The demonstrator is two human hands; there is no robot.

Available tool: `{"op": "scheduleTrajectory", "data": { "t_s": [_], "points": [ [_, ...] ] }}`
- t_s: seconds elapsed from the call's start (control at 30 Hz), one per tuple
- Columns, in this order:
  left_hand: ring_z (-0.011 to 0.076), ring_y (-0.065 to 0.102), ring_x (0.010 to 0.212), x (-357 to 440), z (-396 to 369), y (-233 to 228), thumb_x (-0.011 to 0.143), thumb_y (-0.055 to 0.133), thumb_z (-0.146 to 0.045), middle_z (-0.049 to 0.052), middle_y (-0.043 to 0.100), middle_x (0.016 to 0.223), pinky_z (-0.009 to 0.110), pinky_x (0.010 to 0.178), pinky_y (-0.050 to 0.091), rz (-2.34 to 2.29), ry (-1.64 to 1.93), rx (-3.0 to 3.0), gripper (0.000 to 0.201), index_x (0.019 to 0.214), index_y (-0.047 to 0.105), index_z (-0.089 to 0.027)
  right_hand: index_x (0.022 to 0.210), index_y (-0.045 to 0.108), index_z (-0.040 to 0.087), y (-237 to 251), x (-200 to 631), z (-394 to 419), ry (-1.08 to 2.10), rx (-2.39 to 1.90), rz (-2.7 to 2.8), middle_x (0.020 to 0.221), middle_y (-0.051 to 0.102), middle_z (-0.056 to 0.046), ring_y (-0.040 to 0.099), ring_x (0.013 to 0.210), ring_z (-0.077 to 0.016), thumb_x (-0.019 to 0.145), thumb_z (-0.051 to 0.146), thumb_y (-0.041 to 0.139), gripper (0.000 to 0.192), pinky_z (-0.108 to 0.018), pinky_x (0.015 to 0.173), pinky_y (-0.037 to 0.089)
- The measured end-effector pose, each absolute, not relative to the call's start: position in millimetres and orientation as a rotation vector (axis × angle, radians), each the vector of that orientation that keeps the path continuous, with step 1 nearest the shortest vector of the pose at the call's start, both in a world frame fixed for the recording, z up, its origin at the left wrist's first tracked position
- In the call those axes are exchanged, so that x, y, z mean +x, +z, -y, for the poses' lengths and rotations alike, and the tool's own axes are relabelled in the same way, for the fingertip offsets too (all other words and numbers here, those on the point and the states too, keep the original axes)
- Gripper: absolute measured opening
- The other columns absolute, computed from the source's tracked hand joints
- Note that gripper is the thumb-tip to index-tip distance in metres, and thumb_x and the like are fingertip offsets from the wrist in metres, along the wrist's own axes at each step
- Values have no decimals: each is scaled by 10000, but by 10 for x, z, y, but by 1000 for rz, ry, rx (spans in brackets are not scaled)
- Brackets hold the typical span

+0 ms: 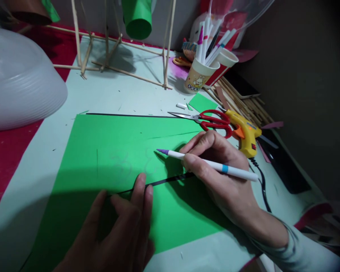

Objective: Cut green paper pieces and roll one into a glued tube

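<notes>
Basically: right hand (215, 166) pinches a purple-tipped marker (209, 164) mid-barrel; light, rigid. Left hand (121, 226) lies flat, fingers spread, pinning thin black strip (164, 180) on green paper sheet (124, 151), centre of desk (116, 94). Sheet is flimsy, slides easily.

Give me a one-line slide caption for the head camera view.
Right hand holds a purple-tipped marker over green paper while left hand presses it flat.

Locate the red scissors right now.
Head view, right of centre: the red-handled scissors lie on the table just past the green sheet, touching the yellow glue gun, beyond the right hand.
</notes>
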State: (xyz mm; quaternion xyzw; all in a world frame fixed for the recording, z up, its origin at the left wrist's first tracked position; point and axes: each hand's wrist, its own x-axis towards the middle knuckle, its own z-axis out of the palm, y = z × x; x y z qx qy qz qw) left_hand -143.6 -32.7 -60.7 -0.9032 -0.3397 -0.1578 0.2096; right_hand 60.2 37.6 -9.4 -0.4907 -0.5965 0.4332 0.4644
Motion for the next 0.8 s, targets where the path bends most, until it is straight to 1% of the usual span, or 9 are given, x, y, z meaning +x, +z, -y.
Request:
{"op": "scheduleTrajectory", "data": {
  "t_s": [0.1,0.17,0.23,0.33,0.53,0.6,0.63,0.73,0.8],
  "points": [
    [237,646,993,-1432,316,-538,953,389,-207,180,704,1129,460,1201,172,886,-377,-2570,375,1143,661,-34,727,558,197,-88,570,-379,1044,-1209,1489,755,634,-3,540,656,-122,830,154,648,143,-253,546,431],
    [248,641,975,-1425,315,-495,963,370,-184,203,705,1126,470,1200,143,959,-367,-2594,386,1179,627,7,744,569,192,-86,557,-376,1023,-1213,1508,770,641,-8,541,662,-116,839,164,648,127,-243,547,434],
    [253,640,923,-1417,320,-476,969,362,-185,228,699,1135,481,1198,126,1013,-383,-2594,402,1208,592,42,760,576,190,-90,551,-373,1019,-1211,1518,779,645,-8,542,666,-110,847,166,646,114,-234,555,440],
    [243,632,839,-1417,331,-487,978,355,-214,247,682,1166,502,1196,107,998,-386,-2593,424,1222,577,54,759,578,187,-99,541,-374,1036,-1197,1521,779,646,-6,542,660,-101,851,163,646,116,-223,561,449],
    [270,595,966,-1444,346,-511,978,367,-233,248,657,1205,542,1190,99,973,-335,-2617,416,1206,605,20,760,580,181,-97,517,-371,1056,-1213,1545,782,649,-7,544,653,-92,848,149,644,114,-208,559,453],
    [299,565,1043,-1444,342,-500,976,359,-223,260,656,1198,561,1174,126,958,-315,-2620,421,1208,600,32,761,580,179,-97,515,-370,1050,-1214,1549,785,651,-7,547,657,-90,850,146,643,115,-204,565,456],
    [313,547,1078,-1441,339,-492,975,360,-223,267,657,1191,568,1154,168,952,-307,-2618,423,1208,597,38,762,580,179,-97,514,-370,1051,-1216,1552,788,653,-9,547,658,-90,852,149,644,114,-202,565,457],
    [337,506,1134,-1430,333,-463,975,364,-236,270,662,1181,552,1000,334,973,-283,-2600,422,1210,598,25,771,582,180,-101,511,-372,1048,-1211,1554,798,656,-10,546,656,-90,855,156,645,109,-202,559,456],
    [334,500,1141,-1423,332,-448,977,359,-234,248,672,1173,527,899,382,983,-266,-2594,411,1205,605,2,772,581,181,-106,511,-375,1041,-1210,1558,799,655,-10,540,648,-89,856,153,643,108,-205,552,453]
  ]
}}
